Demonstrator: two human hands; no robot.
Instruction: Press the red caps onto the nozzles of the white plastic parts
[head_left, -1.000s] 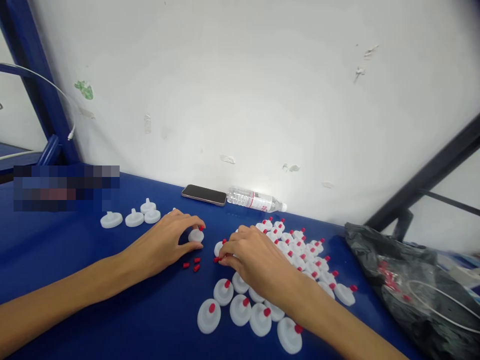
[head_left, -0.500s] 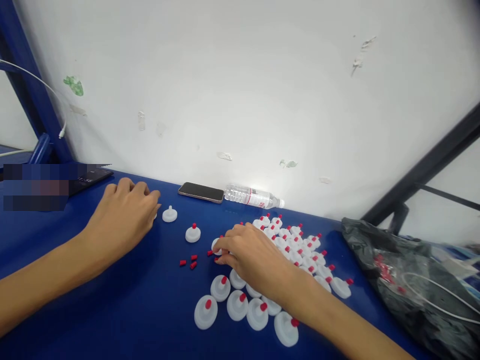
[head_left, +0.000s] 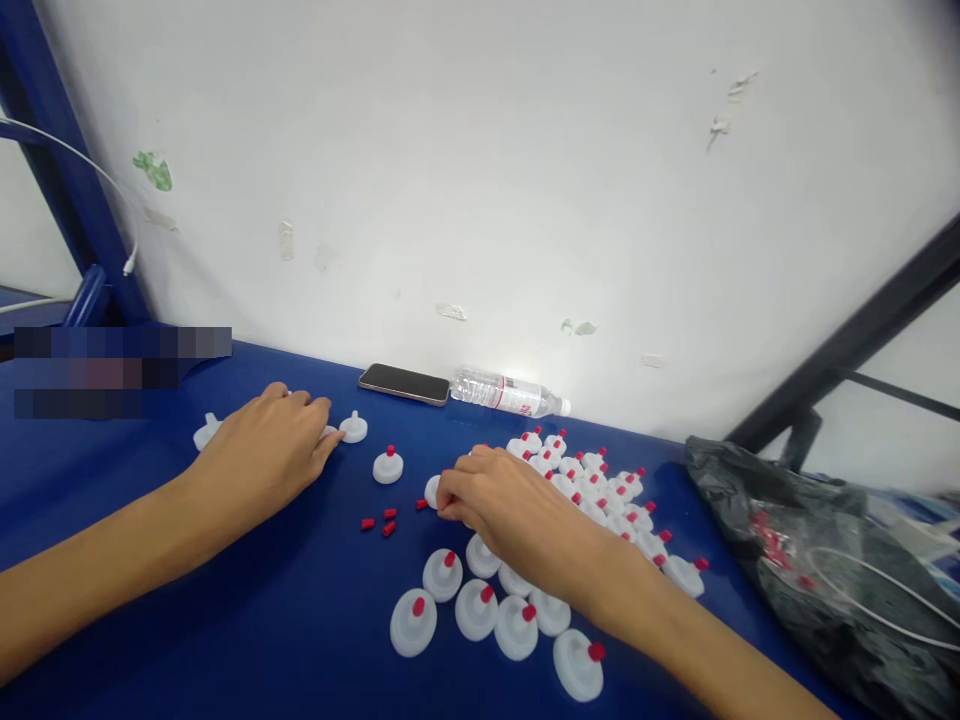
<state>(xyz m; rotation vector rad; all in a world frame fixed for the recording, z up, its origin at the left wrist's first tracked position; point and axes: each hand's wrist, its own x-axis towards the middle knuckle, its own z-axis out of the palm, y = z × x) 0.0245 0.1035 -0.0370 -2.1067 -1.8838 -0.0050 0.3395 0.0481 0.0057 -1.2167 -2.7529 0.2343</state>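
My left hand (head_left: 274, 435) is curled palm-down over white nozzle caps. Part of one white nozzle cap (head_left: 328, 432) shows between its thumb and fingers. Just past the thumb stands another bare white cap (head_left: 353, 428); one more (head_left: 206, 432) sits behind the wrist. My right hand (head_left: 495, 495) is pinched closed at the near left of the capped group; its fingertips hide the small red tip they close on. Several loose red tips (head_left: 389, 529) lie between my hands. A white cap with a red tip on it (head_left: 388, 466) stands alone behind them.
Many red-tipped white caps (head_left: 589, 480) crowd the right side of the blue table (head_left: 262, 620). A phone (head_left: 405, 384) and a clear bottle (head_left: 510, 392) lie along the wall. At far right is a dark plastic bag (head_left: 817, 560) with red pieces and a white cable.
My left hand has shifted right, sliding white caps along and uncovering one behind the wrist. My right fingers have closed, and the red tip seen at them is now out of sight.
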